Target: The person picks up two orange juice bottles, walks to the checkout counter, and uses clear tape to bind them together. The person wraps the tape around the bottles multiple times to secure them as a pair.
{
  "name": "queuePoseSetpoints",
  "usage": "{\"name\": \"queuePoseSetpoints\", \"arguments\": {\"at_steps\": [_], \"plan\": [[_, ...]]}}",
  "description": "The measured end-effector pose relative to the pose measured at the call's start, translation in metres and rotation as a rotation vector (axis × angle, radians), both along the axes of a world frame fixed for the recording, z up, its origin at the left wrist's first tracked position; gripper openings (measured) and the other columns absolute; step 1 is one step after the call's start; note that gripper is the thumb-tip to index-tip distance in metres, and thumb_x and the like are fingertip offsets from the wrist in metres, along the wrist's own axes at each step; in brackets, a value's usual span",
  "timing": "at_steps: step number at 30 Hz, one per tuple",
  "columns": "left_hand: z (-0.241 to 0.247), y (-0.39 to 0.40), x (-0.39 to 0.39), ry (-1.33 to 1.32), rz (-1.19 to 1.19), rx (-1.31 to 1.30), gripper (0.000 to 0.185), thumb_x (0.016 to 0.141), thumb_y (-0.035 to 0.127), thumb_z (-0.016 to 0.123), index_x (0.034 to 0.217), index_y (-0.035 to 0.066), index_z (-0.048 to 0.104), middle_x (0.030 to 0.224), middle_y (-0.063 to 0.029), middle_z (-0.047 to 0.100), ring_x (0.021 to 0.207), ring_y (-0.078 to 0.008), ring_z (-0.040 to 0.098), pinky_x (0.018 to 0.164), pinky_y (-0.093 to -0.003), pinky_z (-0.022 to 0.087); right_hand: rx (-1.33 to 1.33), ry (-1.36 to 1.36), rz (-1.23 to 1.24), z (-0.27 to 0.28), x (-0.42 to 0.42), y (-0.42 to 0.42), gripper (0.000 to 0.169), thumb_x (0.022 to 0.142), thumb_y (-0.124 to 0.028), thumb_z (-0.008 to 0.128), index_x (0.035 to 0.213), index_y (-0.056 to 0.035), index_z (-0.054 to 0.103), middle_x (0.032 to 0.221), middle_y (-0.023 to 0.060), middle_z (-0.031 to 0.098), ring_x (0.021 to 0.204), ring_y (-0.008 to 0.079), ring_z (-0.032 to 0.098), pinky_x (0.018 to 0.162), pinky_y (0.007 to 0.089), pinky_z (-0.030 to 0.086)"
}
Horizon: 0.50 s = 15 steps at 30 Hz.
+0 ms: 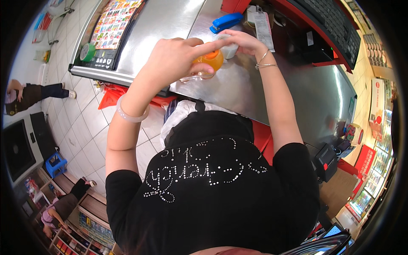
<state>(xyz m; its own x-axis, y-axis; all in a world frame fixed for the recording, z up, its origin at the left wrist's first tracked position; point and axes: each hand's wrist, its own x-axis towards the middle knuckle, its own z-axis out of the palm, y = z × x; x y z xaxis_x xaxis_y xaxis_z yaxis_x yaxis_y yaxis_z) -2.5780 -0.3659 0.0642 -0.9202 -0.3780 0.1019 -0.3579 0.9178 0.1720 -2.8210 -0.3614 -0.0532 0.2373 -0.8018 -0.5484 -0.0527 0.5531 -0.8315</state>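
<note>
Over the stainless steel counter [236,83], my left hand [178,57] reaches across an orange bottle [216,60] with an orange cap, its thumb and fingers around it. A clear plastic item lies under that hand. One outstretched finger of it meets my right hand [237,41], whose fingers are at a small white cup or tub [229,50]. How firmly each thing is held cannot be told. Just beyond my right hand lies a blue stapler [226,23]. A translucent bangle is on the left forearm, a thin metal one on the right wrist.
A picture sheet [114,25] and a green tape roll [87,52] lie at the counter's left end. Paper slips [263,28] lie beyond the right hand, near a keyboard [334,28] on a red stand. Two people stand at the left, on the tiled floor side.
</note>
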Motion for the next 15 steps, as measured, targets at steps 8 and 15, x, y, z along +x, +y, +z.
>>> {"name": "queuePoseSetpoints", "arguments": {"at_steps": [8,15], "plan": [[-0.004,-0.001,-0.005,0.033,0.055,-0.097,0.039,0.077,0.042,0.051,0.113,0.027,0.05,0.086,0.001,0.064,0.06,-0.0216,0.059,0.048,-0.0288,0.044,0.012,0.06,0.186,0.03,-0.016,0.067,0.025,0.074,-0.01,0.053,0.096,-0.0013,0.057,0.086,-0.0004,0.058,0.077,0.0058,0.052,0.066,0.0212,0.044],[-0.008,0.0,-0.005,0.023,0.092,-0.14,0.039,0.078,0.041,0.052,0.114,0.028,0.05,0.086,0.0012,0.064,0.059,-0.0205,0.06,0.048,-0.0279,0.045,-0.186,0.533,0.406,0.049,0.086,0.111,0.035,0.076,-0.021,0.047,0.089,0.0107,0.053,0.079,0.0246,0.058,0.076,0.0288,0.059,0.071,0.0358,0.045]]}}
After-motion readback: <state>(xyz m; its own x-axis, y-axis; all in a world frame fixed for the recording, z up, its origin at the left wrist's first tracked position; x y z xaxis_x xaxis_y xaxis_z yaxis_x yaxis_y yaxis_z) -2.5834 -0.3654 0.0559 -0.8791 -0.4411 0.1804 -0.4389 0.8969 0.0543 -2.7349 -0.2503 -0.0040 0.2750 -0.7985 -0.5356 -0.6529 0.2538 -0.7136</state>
